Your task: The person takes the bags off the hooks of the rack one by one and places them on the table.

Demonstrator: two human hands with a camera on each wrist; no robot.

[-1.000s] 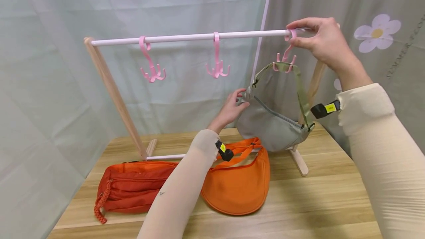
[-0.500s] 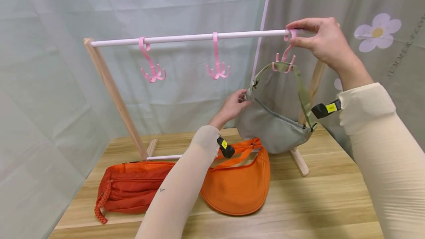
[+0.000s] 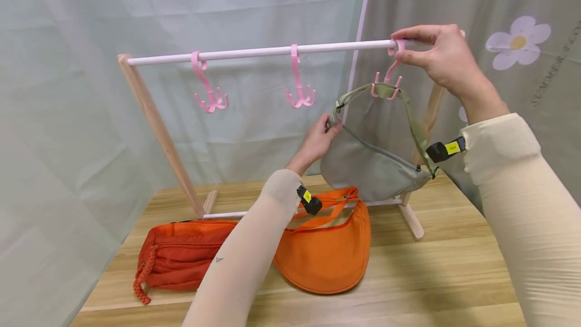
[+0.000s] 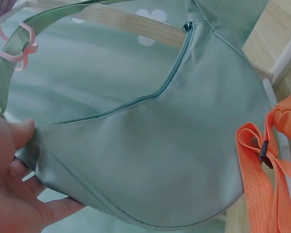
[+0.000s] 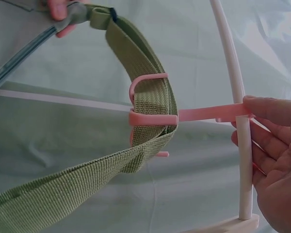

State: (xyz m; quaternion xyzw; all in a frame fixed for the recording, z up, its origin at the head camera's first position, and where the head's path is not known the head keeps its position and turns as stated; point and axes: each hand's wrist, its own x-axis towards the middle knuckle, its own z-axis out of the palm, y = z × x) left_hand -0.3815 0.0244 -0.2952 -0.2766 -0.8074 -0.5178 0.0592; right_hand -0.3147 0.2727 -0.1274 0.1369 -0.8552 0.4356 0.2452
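A grey-green shoulder bag (image 3: 372,165) hangs by its olive strap (image 5: 140,97) from the prongs of the right-hand pink hook (image 3: 389,77). My left hand (image 3: 316,140) pinches the bag's upper left corner between thumb and fingers; the left wrist view shows the thumb in front of the fabric. At the rack's white rail (image 3: 254,51), my right hand (image 3: 442,57) holds the top of that same hook, thumb against it and fingers round the rail. The bag's zip (image 4: 169,80) runs along its upper edge and looks closed.
Two more pink hooks, a left one (image 3: 210,90) and a middle one (image 3: 299,85), hang from the rail. An orange bag (image 3: 324,256) and a red bag (image 3: 186,254) lie on the wooden table (image 3: 436,276) before the rack. Curtains stand behind.
My left hand has closed on the bag's corner and drawn it slightly left and up, so the bag has shifted and tilted a little. My right hand keeps its place at the hook.
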